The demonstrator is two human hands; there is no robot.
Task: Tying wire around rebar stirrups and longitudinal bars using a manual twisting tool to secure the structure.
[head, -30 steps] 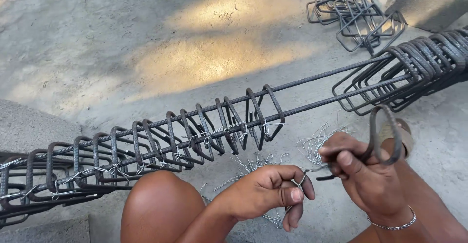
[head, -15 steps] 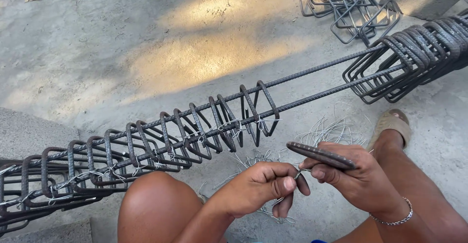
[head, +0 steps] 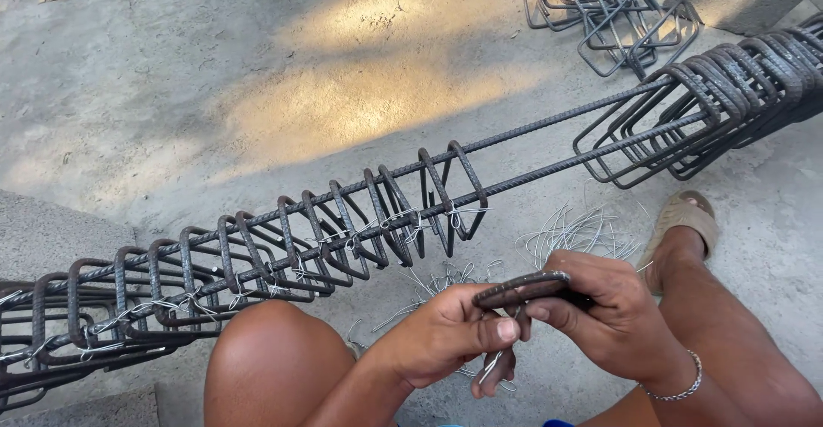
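Hands meet low in the middle of the frame, over a scatter of thin grey tie wires (head: pixel 574 234) lying on the concrete floor (head: pixel 257 67). The right hand (head: pixel 617 320) has its fingers closed around a dark bent steel hook tool (head: pixel 525 288); a second ago that tool stood more upright with its loop showing beside the wrist, and now it lies nearly flat, its long axis running left to right with a slight rise toward the right, its free end pointing left at the other hand. The left hand (head: pixel 450 333) has its fingers curled shut on a short looped piece of thin tie wire (head: pixel 490 367), which hangs down below the knuckles; thumb and forefinger touch the tool's left end. So tool and wire have been brought together since the earlier views.

Just above the hands, a long cage of ribbed rebar with dark square stirrups (head: pixel 377 221) crosses the frame from lower left to upper right, several stirrups already bound with wire. A loose pile of spare stirrups (head: pixel 609 11) lies at upper right.
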